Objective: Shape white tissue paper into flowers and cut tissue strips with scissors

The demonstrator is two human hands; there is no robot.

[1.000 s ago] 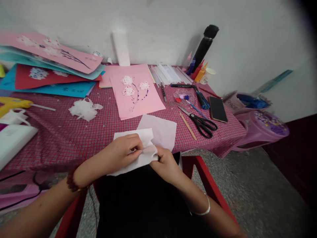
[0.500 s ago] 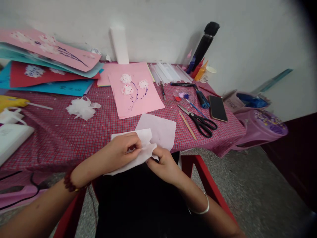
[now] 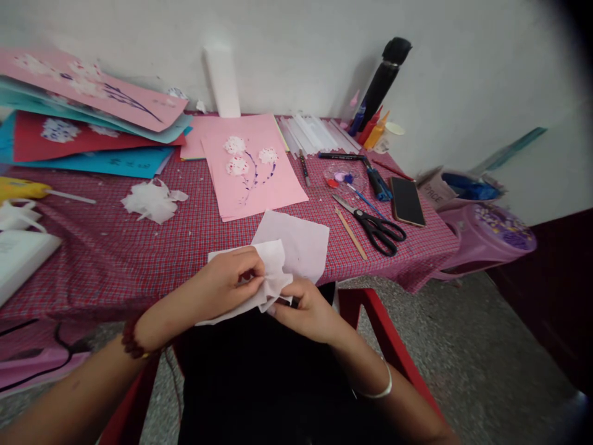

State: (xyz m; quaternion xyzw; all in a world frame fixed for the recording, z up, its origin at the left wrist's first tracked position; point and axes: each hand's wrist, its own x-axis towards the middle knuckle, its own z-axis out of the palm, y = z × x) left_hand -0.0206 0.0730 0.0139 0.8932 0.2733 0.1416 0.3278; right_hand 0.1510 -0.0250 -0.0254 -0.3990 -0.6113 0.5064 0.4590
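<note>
My left hand (image 3: 234, 278) pinches a thin white tissue (image 3: 273, 256) between thumb and fingertips, gathering it into folds near its middle. At the tissue's right edge, my right hand (image 3: 308, 312) has its thumb and index finger closed around a crumpled fold. The tissue spreads left beneath my left hand, over the front edge of the table. Behind it lies a second pale sheet (image 3: 308, 241), partly covered. Farther back is a pink paper (image 3: 273, 191) bearing white puffy flowers and painted purple stems.
Black-handled scissors (image 3: 377, 235), a wooden stick (image 3: 351, 233) and a phone (image 3: 407, 201) lie to the right. A tissue bundle (image 3: 152, 201) and yellow glue gun (image 3: 23, 187) are left. Clear sticks (image 3: 315, 135) and a black bottle (image 3: 382, 80) stand farther back.
My right fingers have shifted slightly along the tissue's edge, and the fold there sticks out more to the right. My left hand keeps its pinch in nearly the same place.
</note>
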